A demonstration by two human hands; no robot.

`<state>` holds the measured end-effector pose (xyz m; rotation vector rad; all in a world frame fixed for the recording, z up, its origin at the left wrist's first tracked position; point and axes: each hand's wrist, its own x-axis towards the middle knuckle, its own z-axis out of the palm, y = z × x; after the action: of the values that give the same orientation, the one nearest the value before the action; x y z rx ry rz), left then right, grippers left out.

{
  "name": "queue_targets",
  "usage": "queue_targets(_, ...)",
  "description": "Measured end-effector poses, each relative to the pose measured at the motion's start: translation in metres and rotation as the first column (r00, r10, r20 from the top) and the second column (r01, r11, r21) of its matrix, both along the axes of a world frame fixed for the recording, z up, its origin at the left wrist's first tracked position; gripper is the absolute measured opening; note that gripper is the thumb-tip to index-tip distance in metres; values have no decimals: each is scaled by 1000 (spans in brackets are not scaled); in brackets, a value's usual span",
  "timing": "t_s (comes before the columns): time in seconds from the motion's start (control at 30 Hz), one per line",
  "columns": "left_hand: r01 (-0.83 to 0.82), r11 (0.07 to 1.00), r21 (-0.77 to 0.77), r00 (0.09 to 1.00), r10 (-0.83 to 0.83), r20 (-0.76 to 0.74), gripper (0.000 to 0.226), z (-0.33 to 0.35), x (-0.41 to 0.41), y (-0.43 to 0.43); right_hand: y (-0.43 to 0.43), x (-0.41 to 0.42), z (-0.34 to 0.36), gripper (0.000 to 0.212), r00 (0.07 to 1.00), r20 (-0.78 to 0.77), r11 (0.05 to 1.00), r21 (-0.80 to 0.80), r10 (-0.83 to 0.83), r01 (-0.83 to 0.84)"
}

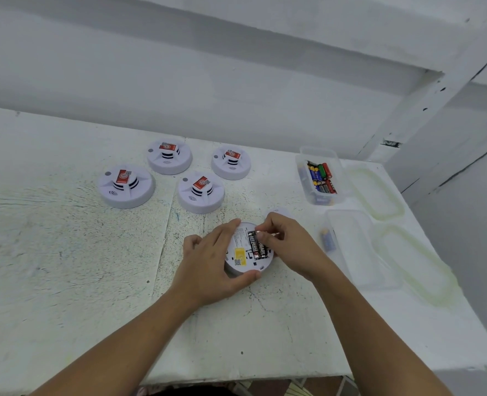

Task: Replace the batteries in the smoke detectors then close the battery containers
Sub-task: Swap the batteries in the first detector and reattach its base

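My left hand [208, 261] grips the upturned detector [243, 265] by its rim, with the thumb on the near edge and the fingers curled over the far edge. My right hand [288, 247] pinches the far end of a black battery [261, 244] lying in the detector's open bay, next to another black one. The detector rests on the white surface [79, 267], and a yellow sticker shows on its back.

Beyond the upturned detector and to its left, 4 more detectors [201, 191] sit dome up, each with a red label on top. Beyond it to the right, a clear box [318, 151] holds a mix of coloured batteries. Just right of it, by my right wrist, a 2nd clear box [351, 244] holds 1 blue-and-yellow battery [326, 238]. Farther right, 2 clear lids [375, 191] lie flat.
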<state>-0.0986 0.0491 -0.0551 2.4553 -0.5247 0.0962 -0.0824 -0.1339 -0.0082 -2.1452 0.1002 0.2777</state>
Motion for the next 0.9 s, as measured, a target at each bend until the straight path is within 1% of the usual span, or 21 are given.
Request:
queue_targets(0.13, 6, 1000, 2, 1000, -6, 0, 94, 0, 0, 1, 4, -1, 0, 4, 1000, -6, 999, 28, -20, 20)
queue_targets(0.27, 9, 1000, 7, 1000, -9, -2, 94, 0, 1, 1, 6, -1, 0, 30, 990, -91, 983, 136, -108, 120)
queue_targets(0.33, 10, 1000, 10, 1000, -10, -3, 94, -1, 1, 1, 6, 1, -1, 36, 981, -141, 978, 136, -137, 156)
queue_targets(0.4, 10, 1000, 5, 1000, -10, -2, 95, -1, 1, 2, 7, 2, -1, 31, 974, -172, 976, 134, -147, 171)
queue_targets(0.5, 12, 1000, 10, 1000, -12, -2, 95, -1, 2, 1, 9, 2, 1, 17, 968, -194, 968, 165, -158, 191)
queue_targets(0.63, 15, 1000, 11, 1000, -15, -2, 95, -2, 2, 1, 10, 3, 1, 6, 958, -210, 954, 189, -193, 233)
queue_targets(0.77, 16, 1000, 12, 1000, -16, -2, 95, -3, 3, 2, 13, 4, 1, 5, 957, -202, 956, 166, -208, 243)
queue_targets(0.9, 11, 1000, 3, 1000, -11, -4, 95, -4, 2, 2, 19, 4, 2, 5, 963, -146, 968, 71, -227, 239)
